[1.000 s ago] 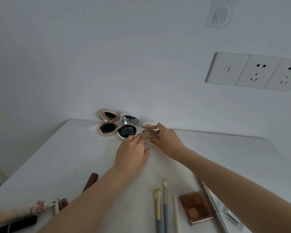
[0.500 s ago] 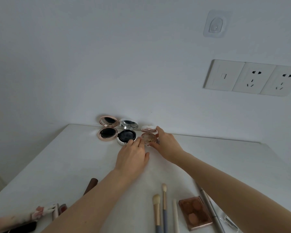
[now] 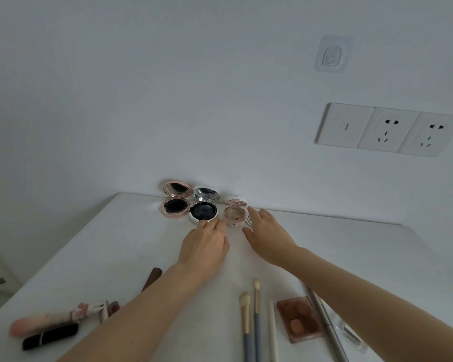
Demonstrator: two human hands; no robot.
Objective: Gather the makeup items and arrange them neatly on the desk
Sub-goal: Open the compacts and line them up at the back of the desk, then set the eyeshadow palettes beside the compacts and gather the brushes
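Three open compacts sit in a row at the 12 o'clock edge of the desk (image 3: 89, 257), against the wall: a rose-gold compact (image 3: 175, 205), a black cushion compact (image 3: 204, 211), then a small pink compact (image 3: 234, 214). The left hand (image 3: 204, 246) lies flat, fingers pressed together, tips touching the cushion compact's near rim. The right hand (image 3: 267, 236), at the pink compact's 3 o'clock, has fingers loosely spread and grips nothing I can see, while makeup brushes (image 3: 246, 317) and an eyeshadow palette (image 3: 298, 320) lie at 6 o'clock.

Home dressing desk (image 3: 324, 246), wall sockets (image 3: 389, 129)
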